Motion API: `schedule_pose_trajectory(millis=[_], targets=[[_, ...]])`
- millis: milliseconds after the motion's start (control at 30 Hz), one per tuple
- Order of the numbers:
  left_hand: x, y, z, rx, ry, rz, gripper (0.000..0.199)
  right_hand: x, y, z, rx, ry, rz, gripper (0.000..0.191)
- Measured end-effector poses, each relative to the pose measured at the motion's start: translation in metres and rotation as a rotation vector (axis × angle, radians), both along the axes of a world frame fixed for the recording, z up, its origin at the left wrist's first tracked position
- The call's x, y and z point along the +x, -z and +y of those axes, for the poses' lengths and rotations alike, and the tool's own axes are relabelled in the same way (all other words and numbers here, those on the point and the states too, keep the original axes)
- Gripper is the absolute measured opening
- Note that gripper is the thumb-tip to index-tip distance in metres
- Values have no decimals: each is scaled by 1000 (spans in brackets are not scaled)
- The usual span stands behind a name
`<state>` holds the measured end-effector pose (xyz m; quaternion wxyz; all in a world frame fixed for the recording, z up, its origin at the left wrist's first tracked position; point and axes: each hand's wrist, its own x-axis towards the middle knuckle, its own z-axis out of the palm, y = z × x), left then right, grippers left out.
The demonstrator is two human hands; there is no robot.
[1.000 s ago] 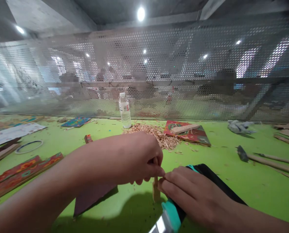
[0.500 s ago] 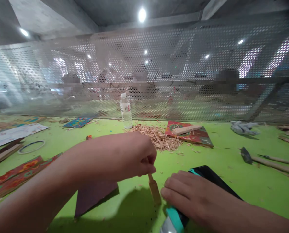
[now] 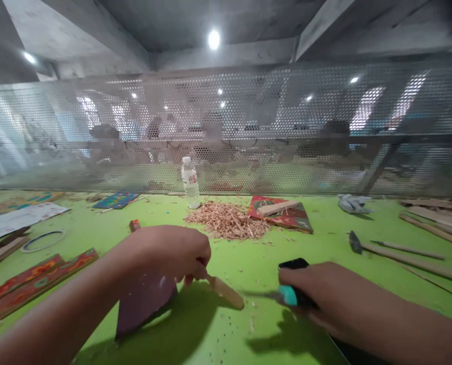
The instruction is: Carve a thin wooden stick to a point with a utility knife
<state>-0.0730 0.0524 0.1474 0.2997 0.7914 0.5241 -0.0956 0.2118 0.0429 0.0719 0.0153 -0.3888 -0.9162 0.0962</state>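
Observation:
My left hand [image 3: 188, 253] is closed around the thin end of a small wooden paddle-shaped piece [image 3: 228, 293], its broad end pointing right and down over the green table. In my right hand [image 3: 317, 289] is a knife [image 3: 289, 295] with a black and teal handle. Its thin blade is blurred and points left, close to the tip of the wooden piece; whether they touch I cannot tell. A dark purple sheet [image 3: 144, 306] lies beneath my left wrist, partly hidden by it.
A pile of wood shavings [image 3: 229, 220] lies ahead, beside a water bottle [image 3: 190, 183] and a painted board [image 3: 304, 218] with a wood strip [image 3: 278, 208]. A hammer [image 3: 355, 243] is at right, painted strips [image 3: 39, 284] at left. A perforated metal screen [image 3: 249, 167] stands behind.
My left hand has shifted left, and the wooden piece has tipped from near upright to slanting right. My right hand has lifted and turned the knife, so its blade now points left.

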Motion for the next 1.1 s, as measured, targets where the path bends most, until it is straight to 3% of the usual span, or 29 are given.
schedule_pose_trajectory(millis=[67,133,200,267,367,467,567,767,867,1100], targets=[[-3,12,-2,-96,-8,-90,17,10,-1,-3,31,111,138,16],[-5,30,-10,-203,-27,-213,17,15,-2,-8,67,230,291,32],[-4,55,-22,-354,-124,-542,22,13,0,-15,102,309,392,41],[-1,83,-34,-516,-181,-823,32,6,6,-21,119,284,431,42],[9,122,-44,-595,-234,-1049,43,-9,20,-25,97,186,386,39],[20,145,-45,-604,-282,-1231,47,-16,35,-23,71,132,314,33],[28,150,-42,-577,-340,-1321,45,-15,46,-19,39,114,255,36],[37,145,-39,-518,-405,-1351,28,-9,55,-16,27,102,241,35],[43,144,-37,-500,-467,-1357,35,-5,47,-14,38,114,280,30],[47,138,-34,-461,-450,-1276,63,1,20,-27,6,332,422,37]])
